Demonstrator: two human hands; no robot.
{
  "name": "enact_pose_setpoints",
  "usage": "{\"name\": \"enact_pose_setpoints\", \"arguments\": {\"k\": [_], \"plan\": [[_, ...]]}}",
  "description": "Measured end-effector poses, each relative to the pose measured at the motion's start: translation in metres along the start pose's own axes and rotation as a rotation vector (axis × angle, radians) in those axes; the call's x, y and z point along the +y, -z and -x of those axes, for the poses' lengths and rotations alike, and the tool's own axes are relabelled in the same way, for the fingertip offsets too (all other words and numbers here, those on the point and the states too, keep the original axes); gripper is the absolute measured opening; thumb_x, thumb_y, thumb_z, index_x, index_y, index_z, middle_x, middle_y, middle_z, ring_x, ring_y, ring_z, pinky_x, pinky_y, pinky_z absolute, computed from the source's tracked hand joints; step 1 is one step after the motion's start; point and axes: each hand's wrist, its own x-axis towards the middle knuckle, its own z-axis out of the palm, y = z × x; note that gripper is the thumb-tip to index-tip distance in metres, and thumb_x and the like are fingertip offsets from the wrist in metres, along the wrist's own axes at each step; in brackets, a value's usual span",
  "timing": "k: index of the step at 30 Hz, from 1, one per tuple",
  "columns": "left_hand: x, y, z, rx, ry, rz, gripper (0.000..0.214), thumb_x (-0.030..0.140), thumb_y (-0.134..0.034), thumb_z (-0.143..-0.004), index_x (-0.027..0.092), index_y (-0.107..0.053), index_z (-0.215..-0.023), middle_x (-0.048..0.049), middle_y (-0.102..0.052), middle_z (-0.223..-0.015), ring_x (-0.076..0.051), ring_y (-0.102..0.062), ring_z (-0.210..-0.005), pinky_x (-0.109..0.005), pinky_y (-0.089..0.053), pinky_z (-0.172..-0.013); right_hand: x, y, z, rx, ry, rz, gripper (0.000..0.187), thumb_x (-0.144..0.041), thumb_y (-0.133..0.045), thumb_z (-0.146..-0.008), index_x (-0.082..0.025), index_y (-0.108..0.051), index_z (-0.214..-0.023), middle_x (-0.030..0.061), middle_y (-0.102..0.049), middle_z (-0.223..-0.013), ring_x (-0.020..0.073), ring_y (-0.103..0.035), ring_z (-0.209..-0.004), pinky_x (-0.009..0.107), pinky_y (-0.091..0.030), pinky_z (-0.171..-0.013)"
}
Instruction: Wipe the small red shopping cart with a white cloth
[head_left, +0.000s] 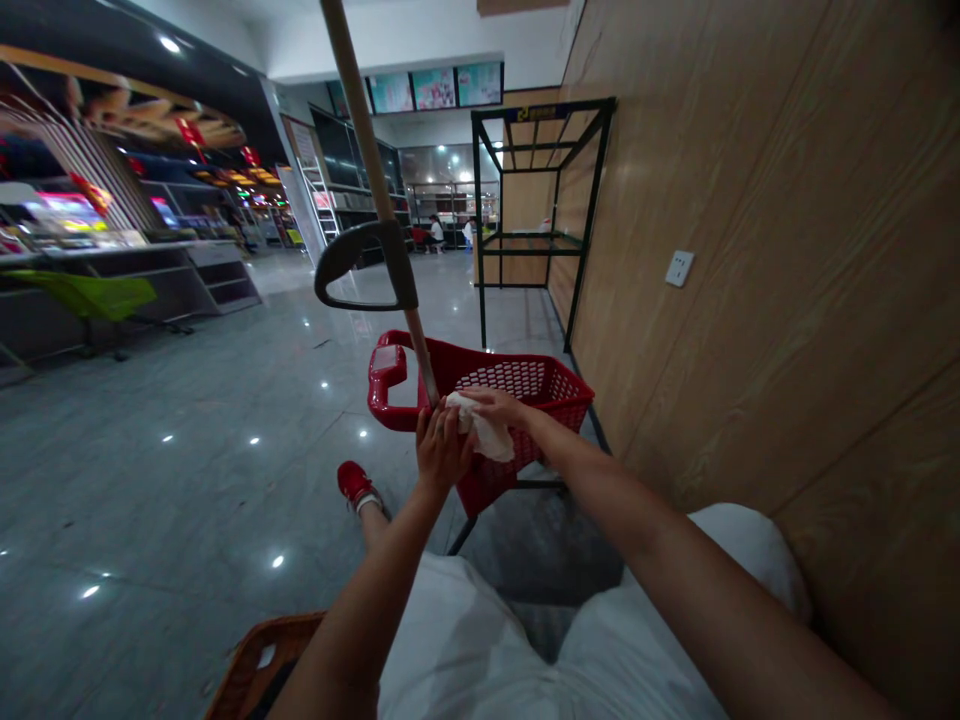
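Right hand (491, 405) presses a white wipe (484, 432) on the pole (365, 130) of the red basket (525, 400). Left hand (442, 450) spreads its fingers just beside it

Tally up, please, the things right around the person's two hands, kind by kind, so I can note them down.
Hands: 2 (left hand, right hand)
White cloth: 1
Pole with a black grip: 1
Red plastic shopping basket: 1
Total: 5
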Motion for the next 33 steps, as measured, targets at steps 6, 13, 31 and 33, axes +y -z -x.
{"name": "enact_pose_setpoints", "arguments": {"k": [6, 13, 31, 33], "plan": [[-0.007, 0.008, 0.007, 0.042, 0.015, -0.001, 0.049, 0.037, -0.044, -0.092, 0.011, -0.045, -0.133, -0.0207, -0.058, -0.133, -0.03, -0.046, -0.134, -0.052, -0.025, -0.116, -0.019, -0.031, 0.0, -0.098, 0.15, 0.308, 0.032, -0.031, -0.046, -0.097, -0.02, -0.063, -0.122, 0.0083, -0.064, -0.127, 0.0191, -0.054, -0.121, 0.036, -0.036, -0.107], [-0.017, 0.017, 0.009, -0.053, -0.021, -0.028, 0.046, 0.034, -0.047, -0.091, 0.014, -0.048, -0.133, -0.0172, -0.061, -0.131, -0.029, -0.045, -0.136, -0.051, -0.024, -0.117, 0.013, 0.0, 0.042, -0.196, -0.065, 0.559, 0.029, -0.037, -0.047, -0.098, -0.016, -0.065, -0.107, 0.0092, -0.068, -0.106, 0.0186, -0.062, -0.1, 0.029, -0.044, -0.089], [-0.008, 0.015, -0.005, -0.146, -0.08, -0.03, 0.047, 0.034, -0.048, -0.092, 0.016, -0.049, -0.135, -0.0153, -0.059, -0.134, -0.028, -0.044, -0.136, -0.05, -0.026, -0.117, 0.009, -0.005, 0.043, -0.098, 0.031, 0.482, 0.029, -0.025, -0.05, -0.095, -0.019, -0.057, -0.123, 0.0099, -0.062, -0.12, 0.0205, -0.055, -0.112, 0.036, -0.044, -0.099], [-0.01, 0.019, -0.005, -0.172, -0.084, -0.024, 0.048, 0.033, -0.048, -0.091, 0.016, -0.048, -0.136, -0.0153, -0.059, -0.134, -0.028, -0.045, -0.136, -0.05, -0.027, -0.117, 0.028, 0.025, 0.067, -0.11, -0.077, 0.558, 0.027, -0.026, -0.051, -0.095, -0.017, -0.059, -0.12, 0.0108, -0.062, -0.118, 0.0209, -0.058, -0.109, 0.035, -0.045, -0.095]]}}
